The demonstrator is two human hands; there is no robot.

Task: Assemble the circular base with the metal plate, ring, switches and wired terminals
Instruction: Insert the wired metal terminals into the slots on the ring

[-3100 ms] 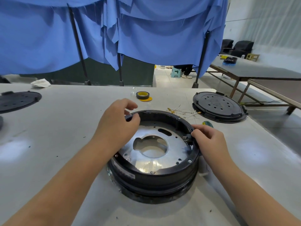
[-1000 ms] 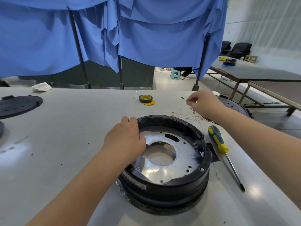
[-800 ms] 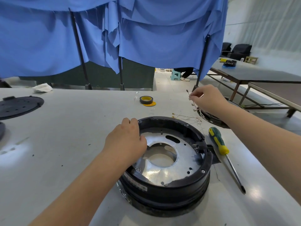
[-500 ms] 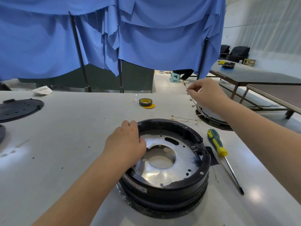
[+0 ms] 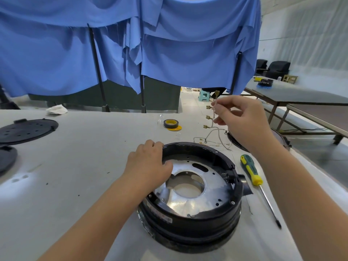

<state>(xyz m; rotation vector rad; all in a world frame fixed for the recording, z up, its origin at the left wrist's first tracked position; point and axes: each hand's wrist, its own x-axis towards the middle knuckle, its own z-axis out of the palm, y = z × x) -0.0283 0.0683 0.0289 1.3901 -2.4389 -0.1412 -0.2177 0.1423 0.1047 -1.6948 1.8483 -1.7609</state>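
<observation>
Circular base (image 5: 190,213), black and ring-shaped, near the worktop (image 5: 75,166) front edge, at about 6 o'clock in the view. Metal plate (image 5: 205,194) seated inside it, shiny, with a round central hole. Small metal-tabbed part (image 5: 226,178) (a switch, most likely) on the inner wall at 3 o'clock. Left hand (image 5: 148,166) draped over the base rim at 10 o'clock, fingers curled over the edge, thumb lying on the plate. Right hand (image 5: 239,119) raised above the worktop at 1 o'clock from the base, thumb and forefinger pinching a wired terminal harness (image 5: 211,125); brass terminals dangling below the fingers, lower strands trailing down to the worktop just behind the base. Screwdriver (image 5: 252,172), green-and-yellow handle, flat on the worktop at 3 o'clock beside the base, tip toward the near edge. Tape roll (image 5: 171,123) farther back at 12 o'clock. Black perforated lid (image 5: 24,129) far out at 9 o'clock. Blue cloth (image 5: 169,44) hung behind the worktop.
</observation>
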